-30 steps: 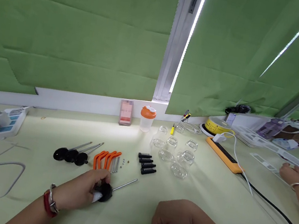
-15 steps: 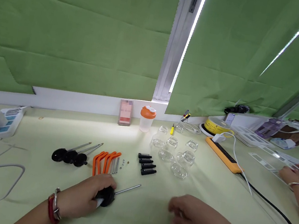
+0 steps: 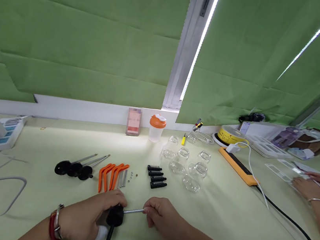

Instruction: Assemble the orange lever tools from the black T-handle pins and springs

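Note:
My left hand (image 3: 89, 215) is closed around a round black plastic cap (image 3: 116, 216) with a short arm pointing toward me. A thin metal rod (image 3: 133, 211) sticks out of the cap to the right. My right hand (image 3: 164, 218) pinches the rod's free end between thumb and fingers. Beyond my left hand lie several orange bent handles (image 3: 114, 171), with metal screws (image 3: 122, 179) and small nuts (image 3: 131, 175) beside them. More black caps with rods (image 3: 75, 169) rest to the left. Black ridged cylindrical parts (image 3: 158, 180) lie farther right.
Several clear glass jars (image 3: 183, 155) stand at centre right, near an orange power strip (image 3: 238, 167) with a black cable. An orange-lidded cup (image 3: 156, 127) is at the back. A white power strip (image 3: 6, 134) sits left. Another person's hands (image 3: 308, 188) work at the right.
My right hand has moved left and taken hold of the rod's end. The black cap has turned in my left hand, so its short arm now shows.

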A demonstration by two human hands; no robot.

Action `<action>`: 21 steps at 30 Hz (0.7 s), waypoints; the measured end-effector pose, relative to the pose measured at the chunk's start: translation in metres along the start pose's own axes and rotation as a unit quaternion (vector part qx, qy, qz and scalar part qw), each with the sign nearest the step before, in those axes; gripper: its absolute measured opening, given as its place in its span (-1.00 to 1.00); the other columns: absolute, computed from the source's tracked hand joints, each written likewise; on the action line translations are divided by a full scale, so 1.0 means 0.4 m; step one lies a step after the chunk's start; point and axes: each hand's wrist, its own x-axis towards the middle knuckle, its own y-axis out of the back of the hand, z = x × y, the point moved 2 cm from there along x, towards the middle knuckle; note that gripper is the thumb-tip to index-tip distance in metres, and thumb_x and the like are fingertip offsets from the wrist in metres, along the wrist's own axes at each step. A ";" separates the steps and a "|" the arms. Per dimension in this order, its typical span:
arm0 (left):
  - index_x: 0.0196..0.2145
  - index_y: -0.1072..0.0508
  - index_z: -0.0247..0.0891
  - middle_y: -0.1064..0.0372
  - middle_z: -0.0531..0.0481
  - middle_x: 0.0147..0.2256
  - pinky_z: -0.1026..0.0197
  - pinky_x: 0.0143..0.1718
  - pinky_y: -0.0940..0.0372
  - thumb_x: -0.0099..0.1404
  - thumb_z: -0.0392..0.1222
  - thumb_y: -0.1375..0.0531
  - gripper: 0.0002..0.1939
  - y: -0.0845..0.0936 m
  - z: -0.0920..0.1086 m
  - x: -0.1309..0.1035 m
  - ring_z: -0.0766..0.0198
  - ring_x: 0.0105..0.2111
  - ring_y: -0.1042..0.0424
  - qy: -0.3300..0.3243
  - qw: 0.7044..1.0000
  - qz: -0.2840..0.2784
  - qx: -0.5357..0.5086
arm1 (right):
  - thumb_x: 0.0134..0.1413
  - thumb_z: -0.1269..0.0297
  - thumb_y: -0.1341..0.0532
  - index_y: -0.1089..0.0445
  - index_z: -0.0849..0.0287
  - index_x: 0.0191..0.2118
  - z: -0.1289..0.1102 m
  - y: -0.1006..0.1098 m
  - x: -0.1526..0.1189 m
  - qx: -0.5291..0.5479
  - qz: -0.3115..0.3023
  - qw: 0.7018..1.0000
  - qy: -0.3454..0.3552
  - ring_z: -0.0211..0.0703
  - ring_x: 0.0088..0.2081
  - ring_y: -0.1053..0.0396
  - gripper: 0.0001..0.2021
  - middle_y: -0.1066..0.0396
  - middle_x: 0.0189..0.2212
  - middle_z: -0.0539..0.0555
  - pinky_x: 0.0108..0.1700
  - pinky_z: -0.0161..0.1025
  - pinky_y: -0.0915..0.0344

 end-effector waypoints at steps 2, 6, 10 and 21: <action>0.00 -0.23 -0.11 -0.24 -0.06 -0.08 0.12 -0.09 -0.23 -0.07 -0.30 -0.25 -0.37 -0.003 0.001 0.000 0.08 -0.15 -0.27 -0.026 0.999 -0.013 -0.015 | 0.19 0.25 -0.01 -0.30 0.19 -0.43 -0.001 -0.001 -0.003 -0.020 0.012 1.000 0.020 -0.35 -0.58 -0.08 -0.76 -0.31 -0.57 -0.04 -0.51 -0.40 -0.05; 0.04 -0.23 -0.08 -0.26 -0.08 -0.05 0.07 -0.05 -0.21 -0.05 -0.14 -0.32 -0.34 -0.015 0.004 0.010 0.05 -0.12 -0.27 -0.022 1.000 -0.023 0.002 | 0.23 0.23 0.04 -0.32 0.17 -0.39 -0.024 -0.007 -0.016 -0.110 0.058 0.990 0.072 -0.29 -0.50 -0.18 -0.72 -0.33 -0.52 -0.01 -0.42 -0.36 -0.12; -0.10 -0.34 -0.13 -0.31 -0.02 -0.21 0.15 -0.21 -0.24 -0.01 -0.20 -0.29 -0.54 -0.022 0.002 0.020 0.14 -0.26 -0.29 0.021 0.999 -0.016 0.038 | 0.17 0.31 -0.01 -0.38 0.18 -0.17 -0.045 -0.017 -0.041 -0.224 0.103 0.961 0.128 -0.08 -0.13 -0.30 -0.77 -0.41 -0.18 0.13 -0.06 -0.18 -0.21; -0.20 -0.38 -0.16 -0.31 0.03 -0.27 0.24 -0.29 -0.20 0.03 -0.08 -0.30 -0.65 -0.012 -0.012 0.015 0.19 -0.30 -0.29 0.049 0.999 -0.014 0.016 | 0.09 -0.11 -0.06 0.17 0.15 0.32 0.184 0.062 -0.204 -0.441 0.038 0.886 0.140 0.32 0.27 0.12 -0.23 0.15 0.29 0.22 0.18 0.25 0.02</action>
